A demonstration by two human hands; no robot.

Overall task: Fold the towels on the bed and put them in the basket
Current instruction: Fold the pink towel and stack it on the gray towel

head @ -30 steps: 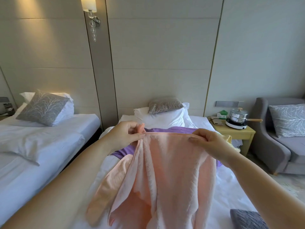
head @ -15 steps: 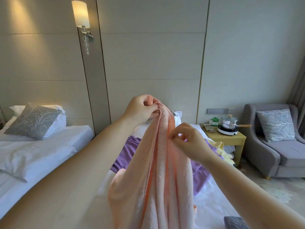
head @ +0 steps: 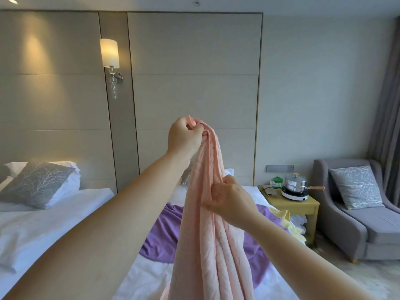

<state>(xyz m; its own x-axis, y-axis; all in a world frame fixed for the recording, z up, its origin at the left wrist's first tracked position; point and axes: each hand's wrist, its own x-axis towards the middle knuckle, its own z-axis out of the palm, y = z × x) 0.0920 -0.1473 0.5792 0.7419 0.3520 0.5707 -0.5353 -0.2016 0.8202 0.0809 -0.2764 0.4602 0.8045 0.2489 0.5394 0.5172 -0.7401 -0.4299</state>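
Pink terry hangs in one long bunched rope: the left hand (head: 184, 137) grips the top of the pink towel (head: 207, 245) high at twelve o'clock. The right hand (head: 229, 202), lower toward five o'clock, pinches a side fold, likely to let the cloth drop straight and to find an edge for the first fold. Beneath, the bed (head: 149, 278) carries a purple towel (head: 160, 234) at seven o'clock and a yellow towel (head: 287, 221) at four, by the mattress edge, with bare sheet close in for laying it flat; no basket is in sight.
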